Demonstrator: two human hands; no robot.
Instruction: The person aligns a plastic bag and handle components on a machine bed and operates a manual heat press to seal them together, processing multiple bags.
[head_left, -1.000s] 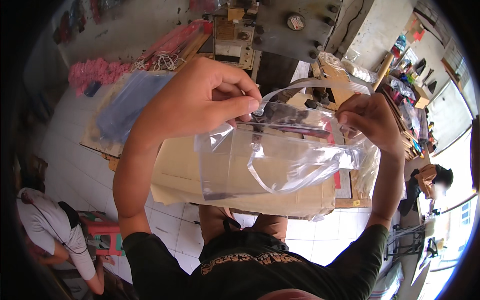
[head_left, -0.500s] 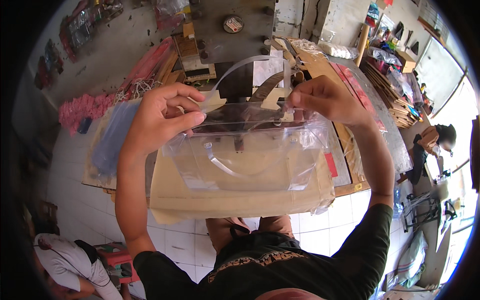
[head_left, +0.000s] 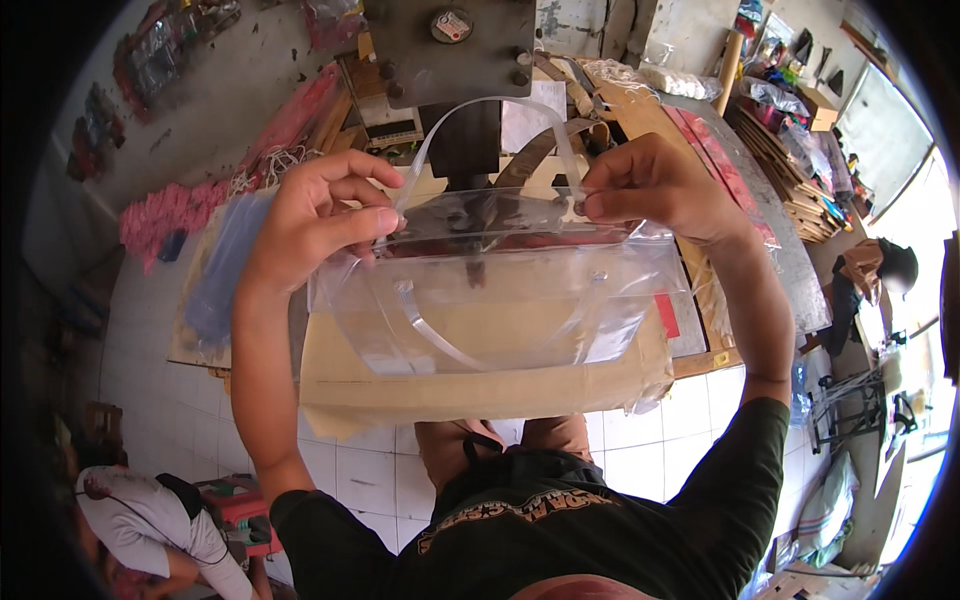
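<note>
Between my hands hangs a clear plastic bag [head_left: 500,325] with a strap handle on each side. My left hand [head_left: 335,215] pinches the bag's far panel at the left foot of the upper handle [head_left: 480,105]. At that handle's right foot, my right hand [head_left: 645,195] is closed on the same panel with thumb and fingers. The near handle [head_left: 440,345] droops down over the front panel. Below the bag lies a tan padded board [head_left: 480,400] at the table's near edge. The bag's mouth gapes a little between the two panels.
A dark metal machine [head_left: 450,60] stands beyond the bag. Bluish plastic sheets [head_left: 225,270] and a pink bundle [head_left: 170,220] lie to the left. Stacked boards [head_left: 785,190] are at the right. A person in a white shirt [head_left: 150,515] bends at lower left; another person [head_left: 885,275] sits far right.
My hands have drawn the bag's far panel slightly leftward and upward, and the bag looks spread wider. Both hands keep their grip beside the handle feet.
</note>
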